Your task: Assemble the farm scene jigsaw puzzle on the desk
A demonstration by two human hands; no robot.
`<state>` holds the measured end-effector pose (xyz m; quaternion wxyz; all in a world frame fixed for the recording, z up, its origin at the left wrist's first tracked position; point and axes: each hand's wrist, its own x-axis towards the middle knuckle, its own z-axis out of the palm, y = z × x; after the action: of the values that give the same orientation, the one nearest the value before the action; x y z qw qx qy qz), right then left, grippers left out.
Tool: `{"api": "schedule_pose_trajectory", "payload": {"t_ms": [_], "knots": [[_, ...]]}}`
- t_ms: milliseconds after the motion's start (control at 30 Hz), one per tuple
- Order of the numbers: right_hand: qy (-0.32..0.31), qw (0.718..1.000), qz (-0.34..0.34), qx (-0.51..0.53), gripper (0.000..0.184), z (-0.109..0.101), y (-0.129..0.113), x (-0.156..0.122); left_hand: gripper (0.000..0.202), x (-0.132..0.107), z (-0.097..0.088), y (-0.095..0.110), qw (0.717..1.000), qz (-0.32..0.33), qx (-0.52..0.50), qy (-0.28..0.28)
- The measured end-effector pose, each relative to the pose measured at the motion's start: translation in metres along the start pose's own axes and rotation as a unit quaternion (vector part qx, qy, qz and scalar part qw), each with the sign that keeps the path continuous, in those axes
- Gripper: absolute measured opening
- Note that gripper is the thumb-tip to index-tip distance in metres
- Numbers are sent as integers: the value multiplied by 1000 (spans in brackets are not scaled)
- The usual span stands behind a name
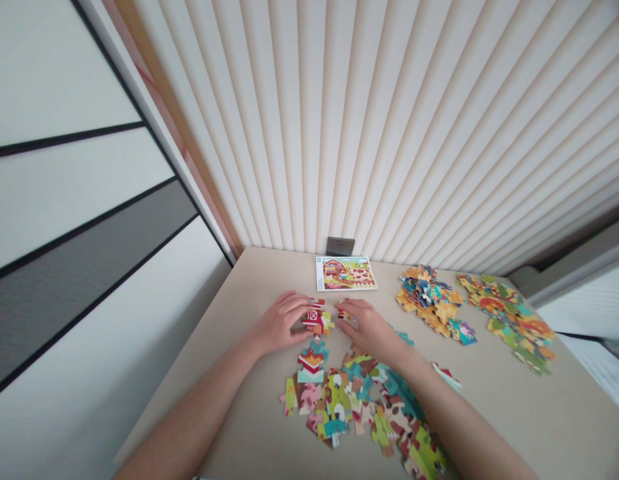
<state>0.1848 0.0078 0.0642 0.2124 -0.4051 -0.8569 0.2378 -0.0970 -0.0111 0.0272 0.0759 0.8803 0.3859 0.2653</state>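
My left hand (280, 323) curves around a small group of red barn puzzle pieces (314, 319), fingertips at their upper edge and thumb below. A yellow-green piece (328, 323) adjoins the red ones on the right. In my right hand (365, 327), a small dark red and yellow puzzle piece (341, 313) is pinched between fingers and thumb, just right of the group. Below both hands lies a spread of loose, mixed-colour puzzle pieces (338, 395), partly hidden by my right forearm. Just beyond the hands, a farm picture card (346, 274) lies flat.
Orange and blue puzzle pieces (429, 300) form a pile on the table (249, 287) at the right. Farther right is another spread of yellow-green pieces (512, 317). A ridged white panel (334, 133) with a dark socket (340, 246) rises behind the table.
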Motion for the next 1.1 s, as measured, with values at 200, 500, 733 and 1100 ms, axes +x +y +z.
{"api": "schedule_pose_trajectory", "payload": {"t_ms": [200, 500, 733, 1100], "knots": [[-26, 994, 12, 107, 35, 7, -23, -2, 44, 0, 3, 4, 999, 17, 5, 33], [23, 976, 102, 193, 31, 11, 10, 0, 40, 1, 1, -2, 999, -33, 24, 19], [52, 957, 115, 263, 36, -1, 24, 3, 29, 1, 10, -9, 998, -44, 42, -4], [163, 954, 162, 192, 44, -41, 56, -6, 15, 3, 8, 3, 999, 13, -15, -45]]}}
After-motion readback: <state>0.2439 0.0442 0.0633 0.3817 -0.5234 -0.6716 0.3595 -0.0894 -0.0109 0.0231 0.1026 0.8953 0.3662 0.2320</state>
